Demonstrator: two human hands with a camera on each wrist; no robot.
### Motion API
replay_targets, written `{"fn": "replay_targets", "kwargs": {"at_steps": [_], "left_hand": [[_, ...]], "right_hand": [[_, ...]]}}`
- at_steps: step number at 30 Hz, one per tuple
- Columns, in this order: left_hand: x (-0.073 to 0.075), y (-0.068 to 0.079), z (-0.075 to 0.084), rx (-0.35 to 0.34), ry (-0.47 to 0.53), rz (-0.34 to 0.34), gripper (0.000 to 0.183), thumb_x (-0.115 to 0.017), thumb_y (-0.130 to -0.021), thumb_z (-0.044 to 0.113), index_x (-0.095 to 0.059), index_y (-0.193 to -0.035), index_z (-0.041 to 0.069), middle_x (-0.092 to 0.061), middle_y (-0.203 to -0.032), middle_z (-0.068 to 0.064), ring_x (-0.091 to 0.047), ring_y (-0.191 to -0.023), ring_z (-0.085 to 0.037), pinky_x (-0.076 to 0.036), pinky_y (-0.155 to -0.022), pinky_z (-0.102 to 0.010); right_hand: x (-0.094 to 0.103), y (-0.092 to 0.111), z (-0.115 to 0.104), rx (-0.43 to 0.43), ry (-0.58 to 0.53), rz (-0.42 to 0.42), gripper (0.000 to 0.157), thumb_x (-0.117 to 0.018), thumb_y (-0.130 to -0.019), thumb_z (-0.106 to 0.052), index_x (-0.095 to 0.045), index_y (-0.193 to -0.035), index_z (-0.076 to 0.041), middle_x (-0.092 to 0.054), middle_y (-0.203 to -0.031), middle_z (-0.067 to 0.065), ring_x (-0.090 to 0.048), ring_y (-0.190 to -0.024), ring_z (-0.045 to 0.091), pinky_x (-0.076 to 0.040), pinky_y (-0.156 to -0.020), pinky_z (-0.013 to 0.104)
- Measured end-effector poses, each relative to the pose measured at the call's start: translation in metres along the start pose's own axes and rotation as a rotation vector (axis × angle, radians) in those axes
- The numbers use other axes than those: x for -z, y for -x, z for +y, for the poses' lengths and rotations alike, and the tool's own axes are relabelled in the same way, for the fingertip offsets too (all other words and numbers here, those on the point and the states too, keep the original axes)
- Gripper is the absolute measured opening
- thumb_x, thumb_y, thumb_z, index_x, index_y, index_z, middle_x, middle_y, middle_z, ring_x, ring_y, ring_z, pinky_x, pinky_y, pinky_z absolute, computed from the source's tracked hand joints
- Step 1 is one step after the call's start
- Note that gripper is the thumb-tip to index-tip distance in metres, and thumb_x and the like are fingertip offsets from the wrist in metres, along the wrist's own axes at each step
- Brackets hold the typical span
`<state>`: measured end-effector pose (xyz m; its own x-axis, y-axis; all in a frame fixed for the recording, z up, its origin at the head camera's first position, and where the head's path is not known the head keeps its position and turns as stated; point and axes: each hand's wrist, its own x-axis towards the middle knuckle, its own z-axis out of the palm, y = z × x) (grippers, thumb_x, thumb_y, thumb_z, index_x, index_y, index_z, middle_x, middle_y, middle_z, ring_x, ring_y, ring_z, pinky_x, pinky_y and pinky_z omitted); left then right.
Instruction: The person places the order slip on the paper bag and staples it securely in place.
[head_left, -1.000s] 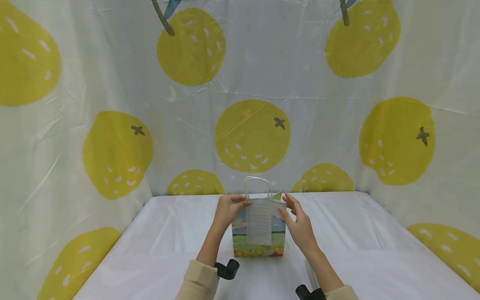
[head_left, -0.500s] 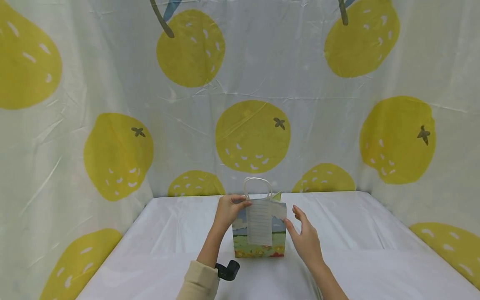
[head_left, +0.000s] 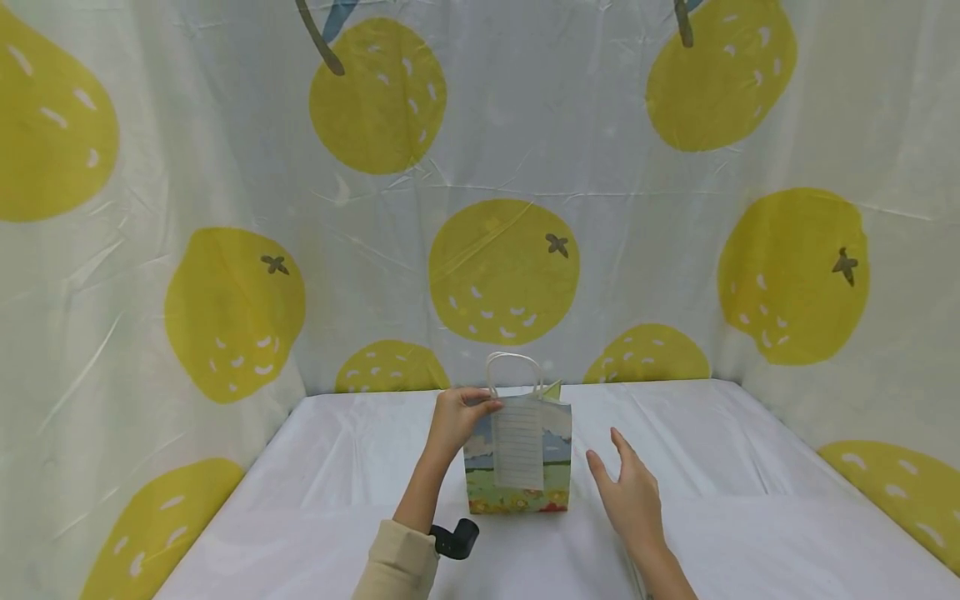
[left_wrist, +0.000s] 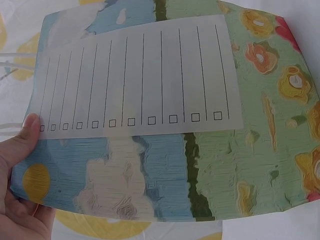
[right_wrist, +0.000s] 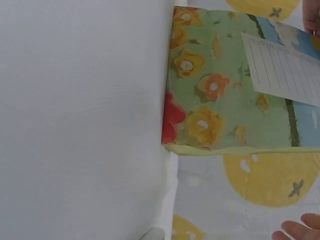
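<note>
A paper gift bag (head_left: 557,479) with a painted meadow, sky and flowers stands upright on the white-covered table. White handles (head_left: 513,356) rise from its top. Against its front hangs a white checklist sheet (head_left: 517,446), with ruled lines and small boxes clear in the left wrist view. My left hand (head_left: 456,421) pinches the bag's top left edge, thumb (left_wrist: 31,127) in front at the sheet's corner and fingers behind. To the right of the bag and apart from it, my right hand (head_left: 628,496) has its fingers spread, holding nothing; its fingertips (right_wrist: 302,229) show in the right wrist view.
A white cloth covers the table (head_left: 360,467). Behind and at both sides hangs a pale curtain (head_left: 495,108) printed with big yellow fruit. On my left wrist sits a black camera mount (head_left: 456,540).
My right hand has come away from the bag's top right edge and moved right and toward me. The left hand keeps its pinch, and the bag stays in place.
</note>
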<state>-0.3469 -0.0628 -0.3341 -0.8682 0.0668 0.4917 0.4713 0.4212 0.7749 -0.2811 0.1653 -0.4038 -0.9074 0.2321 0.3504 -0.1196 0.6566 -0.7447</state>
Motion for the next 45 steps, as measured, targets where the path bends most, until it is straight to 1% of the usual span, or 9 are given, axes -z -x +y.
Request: {"fn": "replay_targets", "kwargs": {"at_steps": [3, 8, 15, 22, 25, 31, 40, 42, 45], "left_hand": [[0.0, 0.0, 0.0, 0.007, 0.004, 0.001, 0.024, -0.073, -0.074, 0.022, -0.073, -0.088, 0.002, -0.071, -0.093, -0.013, -0.065, -0.092, -0.027, -0.053, -0.075, -0.035], [-0.001, 0.0, 0.001, -0.002, 0.0, 0.004, 0.024, -0.073, -0.074, 0.022, -0.073, -0.089, 0.003, -0.071, -0.093, -0.013, -0.066, -0.092, -0.027, -0.053, -0.076, -0.035], [-0.001, 0.001, 0.002, 0.003, 0.0, -0.004, 0.025, -0.073, -0.074, 0.023, -0.073, -0.09, 0.003, -0.071, -0.094, -0.013, -0.065, -0.093, -0.027, -0.053, -0.077, -0.035], [-0.001, 0.002, 0.002, 0.01, -0.003, 0.005, 0.025, -0.073, -0.074, 0.022, -0.073, -0.088, 0.002, -0.071, -0.092, -0.014, -0.065, -0.091, -0.027, -0.053, -0.076, -0.036], [-0.001, 0.003, 0.002, 0.013, -0.005, 0.003, 0.025, -0.073, -0.074, 0.022, -0.073, -0.089, 0.002, -0.071, -0.093, -0.014, -0.065, -0.092, -0.027, -0.053, -0.076, -0.036], [-0.002, 0.004, 0.002, 0.024, -0.009, 0.001, 0.025, -0.073, -0.074, 0.022, -0.073, -0.09, 0.003, -0.071, -0.094, -0.013, -0.065, -0.094, -0.027, -0.052, -0.078, -0.037], [-0.001, 0.003, 0.003, 0.011, -0.006, 0.003, 0.026, -0.073, -0.074, 0.023, -0.073, -0.09, 0.003, -0.071, -0.094, -0.013, -0.065, -0.093, -0.027, -0.052, -0.077, -0.037], [-0.001, 0.003, 0.003, 0.01, -0.009, 0.004, 0.027, -0.073, -0.074, 0.024, -0.073, -0.09, 0.003, -0.071, -0.094, -0.013, -0.065, -0.093, -0.027, -0.052, -0.077, -0.037], [-0.001, 0.003, 0.003, 0.011, -0.015, 0.006, 0.026, -0.073, -0.074, 0.023, -0.073, -0.09, 0.003, -0.071, -0.094, -0.013, -0.065, -0.093, -0.027, -0.052, -0.077, -0.037]], "right_hand": [[0.003, 0.002, 0.002, -0.039, 0.023, -0.021, 0.065, -0.043, -0.093, -0.047, -0.029, -0.141, -0.005, -0.035, -0.143, 0.02, -0.033, -0.129, 0.041, -0.021, -0.102, 0.06], [0.007, 0.006, 0.007, -0.103, 0.06, -0.033, 0.066, -0.043, -0.092, -0.047, -0.03, -0.14, -0.003, -0.035, -0.142, 0.023, -0.034, -0.128, 0.043, -0.023, -0.101, 0.061], [0.012, 0.013, 0.014, -0.194, 0.083, -0.087, 0.076, -0.037, -0.09, -0.057, -0.024, -0.142, -0.004, -0.028, -0.145, 0.022, -0.033, -0.125, 0.048, -0.028, -0.094, 0.065], [0.015, 0.018, 0.022, -0.249, 0.088, -0.127, 0.086, -0.034, -0.088, -0.062, -0.02, -0.141, 0.004, -0.027, -0.142, 0.029, -0.032, -0.124, 0.05, -0.033, -0.092, 0.065], [0.017, 0.021, 0.026, -0.28, 0.075, -0.152, 0.089, -0.033, -0.087, -0.064, -0.019, -0.141, 0.005, -0.025, -0.142, 0.03, -0.032, -0.124, 0.05, -0.034, -0.09, 0.064], [0.018, 0.025, 0.032, -0.286, 0.072, -0.172, 0.088, -0.032, -0.088, -0.063, -0.018, -0.141, 0.006, -0.025, -0.142, 0.03, -0.034, -0.122, 0.05, -0.038, -0.086, 0.064], [0.017, 0.029, 0.037, -0.285, 0.159, -0.16, 0.082, -0.037, -0.089, -0.057, -0.027, -0.137, 0.009, -0.031, -0.136, 0.036, -0.038, -0.117, 0.053, -0.04, -0.084, 0.062], [0.017, 0.03, 0.039, -0.281, 0.177, -0.166, 0.08, -0.037, -0.089, -0.055, -0.028, -0.136, 0.01, -0.033, -0.134, 0.036, -0.04, -0.116, 0.053, -0.041, -0.083, 0.061], [0.016, 0.033, 0.041, -0.282, 0.201, -0.184, 0.082, -0.037, -0.089, -0.056, -0.03, -0.133, 0.012, -0.036, -0.131, 0.037, -0.042, -0.114, 0.053, -0.042, -0.081, 0.06]]}}
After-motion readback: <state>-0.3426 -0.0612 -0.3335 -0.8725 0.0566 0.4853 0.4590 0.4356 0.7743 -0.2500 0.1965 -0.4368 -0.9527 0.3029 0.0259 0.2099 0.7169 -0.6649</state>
